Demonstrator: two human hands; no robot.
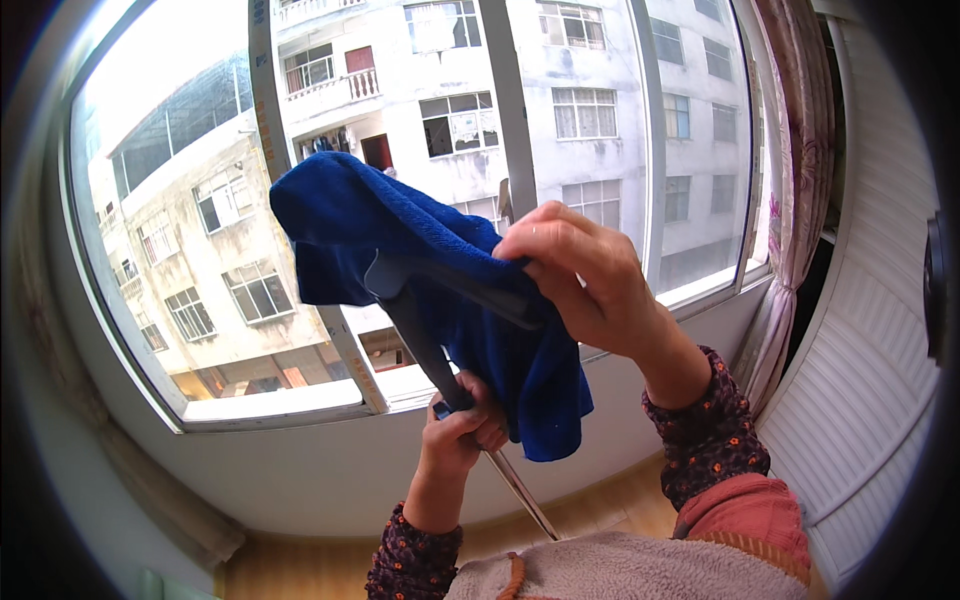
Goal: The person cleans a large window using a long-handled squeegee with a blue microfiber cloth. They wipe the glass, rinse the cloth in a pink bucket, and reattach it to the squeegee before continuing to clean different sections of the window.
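Note:
A blue cloth point(405, 225) hangs draped over the dark head point(465, 289) of a long-handled tool, perhaps a window squeegee; the cloth hides much of the head. My left hand point(469, 416) grips the tool just below its head, where the dark neck meets the shiny metal pole point(521, 491). The pole slants down toward my body. My right hand point(581, 277) pinches the upper right edge of the cloth between thumb and fingers, near the right end of the head. Loose folds of cloth fall between my two hands.
A large framed window point(517, 112) stands before me, with buildings outside. A pink curtain point(795, 225) hangs at its right, beside a white louvred door point(862, 360). Another curtain point(142, 465) is at the left. Below the window are a pale wall point(337, 480) and wooden floor point(300, 566).

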